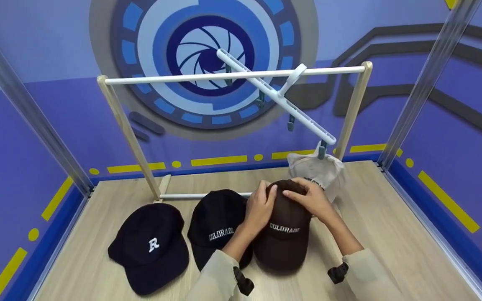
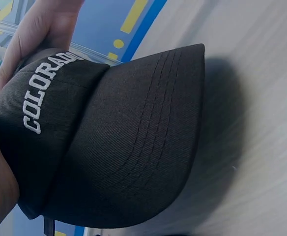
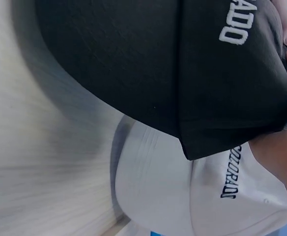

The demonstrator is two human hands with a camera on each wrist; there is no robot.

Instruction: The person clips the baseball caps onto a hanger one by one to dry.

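Both my hands grip a dark-brown cloth cap at its far end, brim toward me, below the slanting white plastic hanger.

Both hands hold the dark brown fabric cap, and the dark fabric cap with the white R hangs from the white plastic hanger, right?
No: the dark fabric cap with the white R isn't hanging; the head view shows it lying on the pale wood-grain tabletop. The left hand and right hand do hold the dark brown fabric cap.
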